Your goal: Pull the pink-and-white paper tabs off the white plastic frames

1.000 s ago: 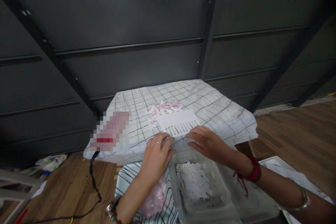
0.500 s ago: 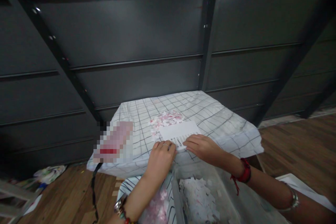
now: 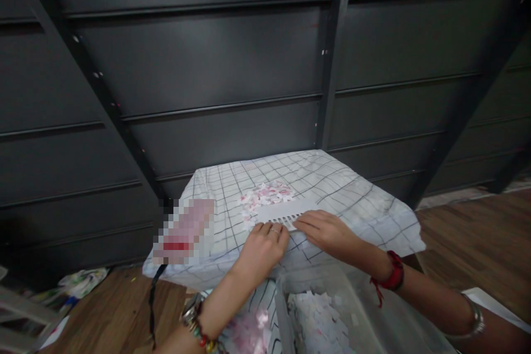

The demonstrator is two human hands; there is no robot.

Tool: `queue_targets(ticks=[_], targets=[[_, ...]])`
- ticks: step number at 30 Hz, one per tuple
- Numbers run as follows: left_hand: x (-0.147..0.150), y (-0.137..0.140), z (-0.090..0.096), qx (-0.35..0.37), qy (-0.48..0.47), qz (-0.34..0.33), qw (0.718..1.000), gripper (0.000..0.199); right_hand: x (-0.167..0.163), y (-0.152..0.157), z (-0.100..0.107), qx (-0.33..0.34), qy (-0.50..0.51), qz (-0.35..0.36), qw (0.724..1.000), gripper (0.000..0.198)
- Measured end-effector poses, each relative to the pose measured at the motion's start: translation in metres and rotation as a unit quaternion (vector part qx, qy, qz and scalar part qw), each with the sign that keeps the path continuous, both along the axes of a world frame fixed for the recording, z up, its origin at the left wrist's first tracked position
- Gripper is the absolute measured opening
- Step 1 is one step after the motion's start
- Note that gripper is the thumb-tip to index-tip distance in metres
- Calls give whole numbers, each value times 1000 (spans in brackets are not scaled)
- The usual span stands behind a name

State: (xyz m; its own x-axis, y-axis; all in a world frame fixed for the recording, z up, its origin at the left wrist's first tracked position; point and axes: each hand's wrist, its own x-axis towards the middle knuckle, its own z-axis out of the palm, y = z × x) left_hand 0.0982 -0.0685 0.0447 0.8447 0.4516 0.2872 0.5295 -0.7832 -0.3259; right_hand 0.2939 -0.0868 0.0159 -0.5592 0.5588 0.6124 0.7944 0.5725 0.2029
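Observation:
A flat white card with a row of slots along its near side lies over the checked cloth. My left hand is closed at the card's near edge, its fingers bent and a ring on one of them. At the near right corner my right hand is also closed on the card, thumb hidden beneath the fingers. Just behind the card spreads a pile of small white and pink paper pieces. Whatever lies under the card is hidden.
The table wears a white checked cloth. Below its front edge stands a clear plastic bin with white scraps. Beside it is a shiny pink bag. A blurred-out object with a black strap lies left. A dark panelled wall rises behind.
The card appears tipped flatter to my view, its slots looking shorter. My left hand has come a little closer to my right. The whole view has shifted slightly.

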Motion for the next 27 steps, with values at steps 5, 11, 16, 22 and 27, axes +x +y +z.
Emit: queue_targets(ticks=[5,11,16,22,27], targets=[[3,10,30,67,16,-38,997,18,6,5,11,39,9,-13,999,28],[-17,33,39,87,-102,11,991,24,21,6,44,111,39,-31,993,31],[-57,58,2,-19,-164,142,976,35,38,3,61,110,18,-55,992,38],[-80,72,-34,-106,-245,152,952,35,36,0,53,88,-60,-74,992,38],[-85,73,-40,-159,-260,154,940,38,25,-5,49,84,-72,-92,990,39]])
